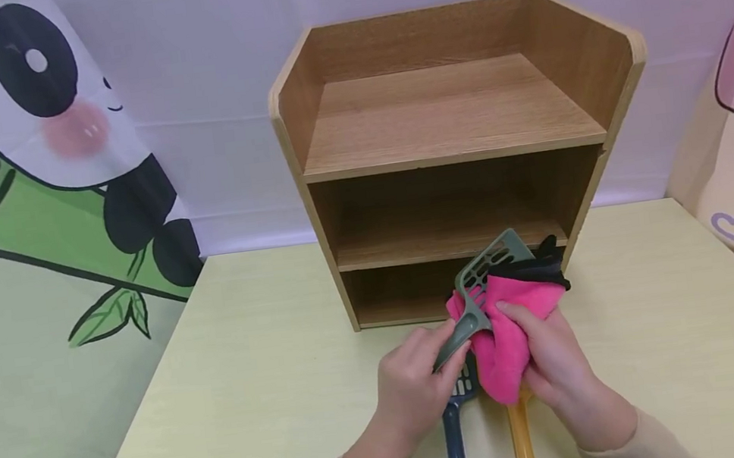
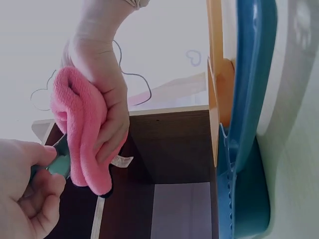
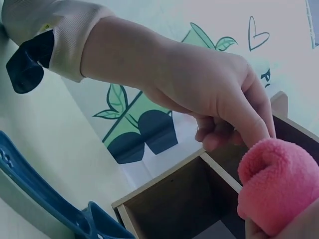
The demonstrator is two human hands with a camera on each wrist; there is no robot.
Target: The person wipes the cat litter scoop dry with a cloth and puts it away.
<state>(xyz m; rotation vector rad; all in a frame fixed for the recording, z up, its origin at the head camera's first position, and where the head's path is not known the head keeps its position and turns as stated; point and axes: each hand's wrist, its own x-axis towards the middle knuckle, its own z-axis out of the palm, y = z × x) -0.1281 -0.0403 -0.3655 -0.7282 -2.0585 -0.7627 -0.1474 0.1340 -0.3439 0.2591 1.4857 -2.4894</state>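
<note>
My left hand (image 1: 416, 376) grips the handle of a grey-green slotted litter scoop (image 1: 458, 341), its slotted head tilted up and away. Bunched in my right hand (image 1: 559, 366) is a fluffy pink cloth (image 1: 507, 345), with a black part (image 1: 527, 272) at its far end. Cloth and scoop overlap in the head view, the cloth lying right against the scoop's head. A small white tag (image 2: 122, 161) hangs from the cloth in the left wrist view. In the right wrist view the pink cloth (image 3: 279, 189) hides most of the scoop.
Below my hands on the table (image 1: 257, 395) lie a dark blue slotted scoop (image 1: 455, 440) and a yellow-orange scoop (image 1: 522, 443), handles toward me. A wooden shelf unit (image 1: 449, 112) with several levels stands just beyond. A printed cloth backdrop (image 1: 203, 66) hangs behind it.
</note>
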